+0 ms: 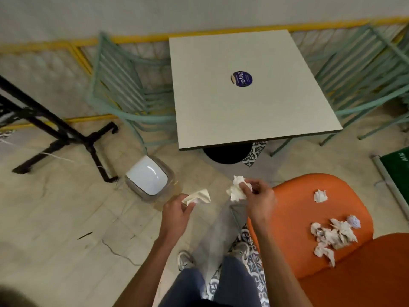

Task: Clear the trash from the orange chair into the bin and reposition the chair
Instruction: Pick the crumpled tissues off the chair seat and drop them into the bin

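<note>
The orange chair (294, 213) stands at the lower right, its seat strewn with several crumpled paper scraps (332, 234) and one lone wad (320, 195) farther back. My left hand (177, 212) pinches a cream crumpled paper (198, 196) over the floor. My right hand (257, 197) grips a white crumpled tissue (236, 188) just left of the chair's edge. The bin (148, 178), with a white swing lid, sits on the floor to the left of both hands.
A square pale table (243, 103) on a black round base stands ahead, with green slatted chairs (124, 85) on either side. A black metal stand (66, 138) lies at the left. A green board (396, 167) leans at the right edge.
</note>
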